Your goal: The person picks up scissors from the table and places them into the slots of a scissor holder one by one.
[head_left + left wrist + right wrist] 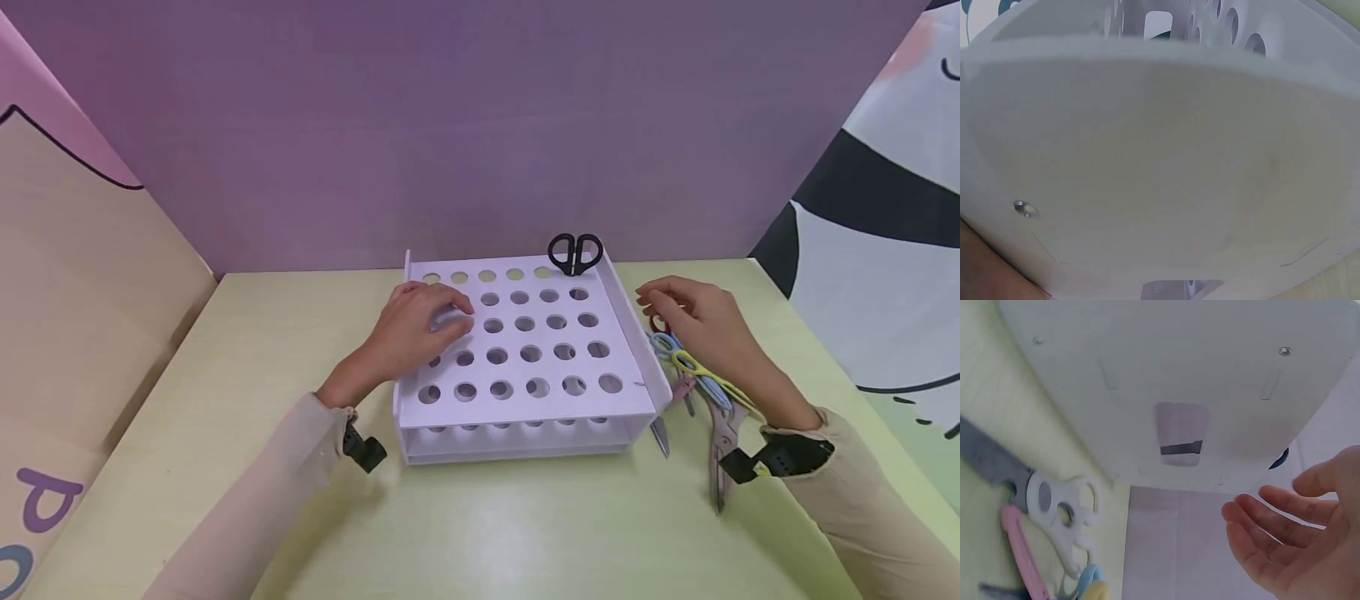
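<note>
I had the white rack [544, 337] on the counter [495, 517], right between both hands, which made sense since either could get at it without crossing over. My left hand [412, 329] was over the rack's left edge, grip loosely bent, thumb and fingers apart, nothing pinched that I could see. I'd guess it was there for steadying, though I couldn't tell if it pressed down. The right hand [701, 321] hung just past the other side, grip relaxed, fingers a bit curled, holding nothing.

Black scissors [574, 265] stood handles-up at the right end of the back row. Pretty sure the loops were too wide for the hole, so they caught on top. The right wrist cam showed a dark strip [1182, 449] through a slot in the side panel [1235, 419], probably their blade.

Yellow scissors [703, 372], blue scissors [712, 392], pink scissors [1022, 550] and white-handled scissors [1054, 530] lay heaped right of the rack, handy for that hand but likely to snag.
</note>
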